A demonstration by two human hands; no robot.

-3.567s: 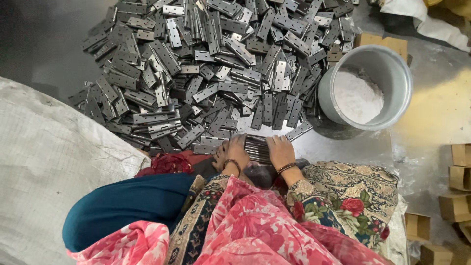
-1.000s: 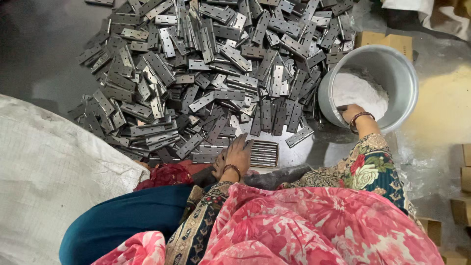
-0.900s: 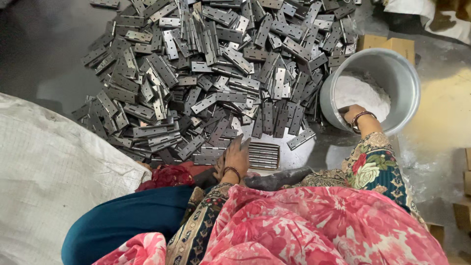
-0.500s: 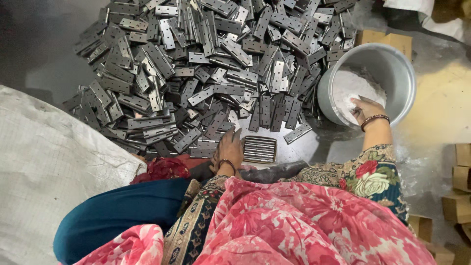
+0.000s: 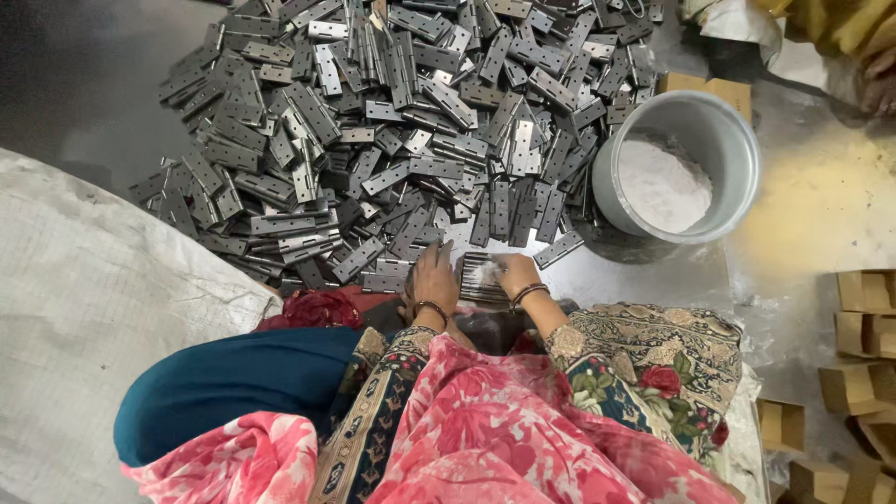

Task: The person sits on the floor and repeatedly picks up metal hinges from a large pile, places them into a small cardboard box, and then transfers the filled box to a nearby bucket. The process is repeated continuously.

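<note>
Since half a sec ago: your right hand (image 5: 516, 273) has come out of the metal pot (image 5: 737, 140) and back to the hinge stack (image 5: 478, 277), now resting on it w/ white powder (image 5: 489, 271) showing at the fingertips; fingers curled lightly over the stack's right edge, not clamped round anything I can make out. Your left hand (image 5: 434, 277) hasn't shifted: flat, fingers spread a bit, pressed against the stack's left side. Item 1: hinge stack, ribbed edges up, sits between both hands, touching each. Item 2: loose pile of grey hinges (image 5: 392, 121), just beyond the fingertips, spreading far & to the left. Item 3: metal pot w/ more white powder inside, beyond & to the right of your right hand, well apart from it. Item 4: white woven sack (image 5: 84, 308), well off to the left of your left hand. Item 5: small cardboard boxes (image 5: 863, 336), far right of the grip.
</note>
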